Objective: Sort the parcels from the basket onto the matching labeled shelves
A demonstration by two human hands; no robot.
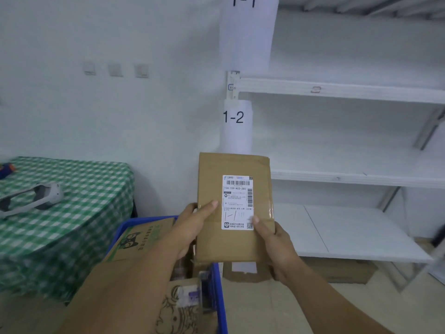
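Your left hand (192, 225) and right hand (274, 242) held a brown parcel (233, 165) upright, fingers (210, 206) pinching its lower sides with thumbs on the labelled face. It hung over the blue basket (220, 297) rim, below the 1-2 sign (234, 116).

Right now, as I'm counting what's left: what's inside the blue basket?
The blue basket holds a cat-face box and a line-drawing box, both cardboard. The left hand and held parcel cover the rest, so no count.
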